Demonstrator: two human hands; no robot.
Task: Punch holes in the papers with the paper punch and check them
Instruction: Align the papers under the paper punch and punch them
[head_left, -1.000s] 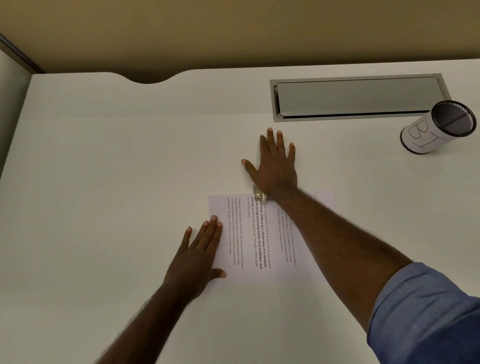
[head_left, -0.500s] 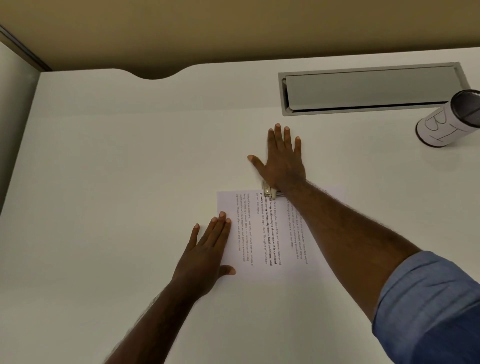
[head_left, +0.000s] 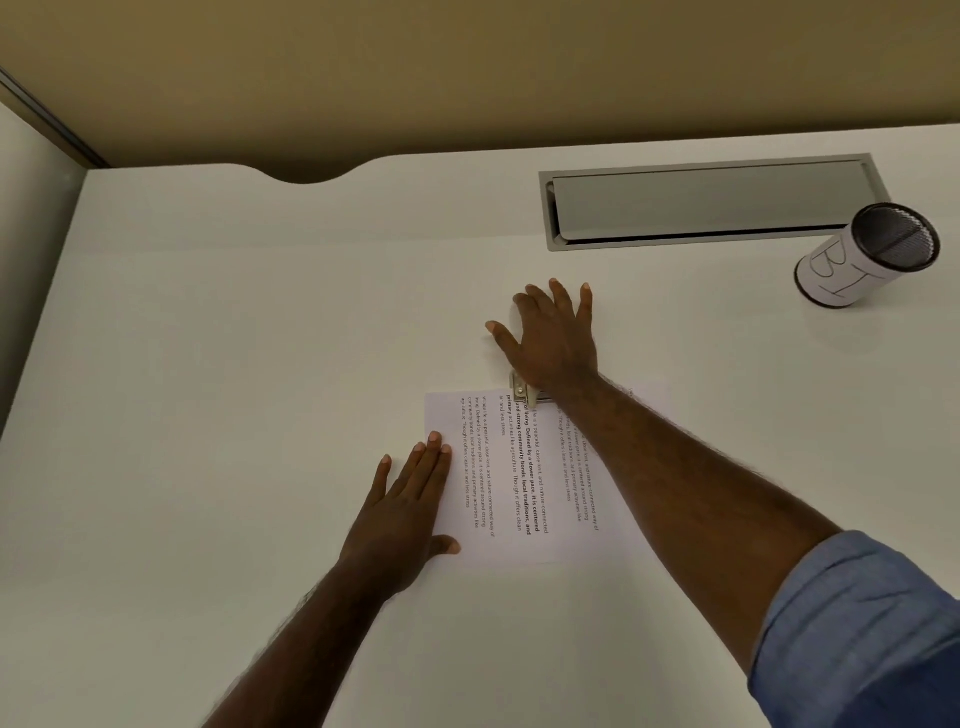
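A printed white paper lies flat on the white desk, its text running sideways. At the paper's far edge sits a metal paper punch, mostly hidden under my right hand. That hand lies over the punch with straight, spread fingers and presses down on it. My left hand rests flat on the paper's left edge, fingers straight, thumb on the sheet. My right forearm crosses over the right half of the paper.
A grey cable-tray flap is set into the desk at the back right. Beside it a black mesh pen cup wrapped in white paper marked "B1" stands. The desk's back edge has a curved notch.
Both hands stay where they were on the punch and the paper. Only the head camera has shifted slightly, moving the scene in view.
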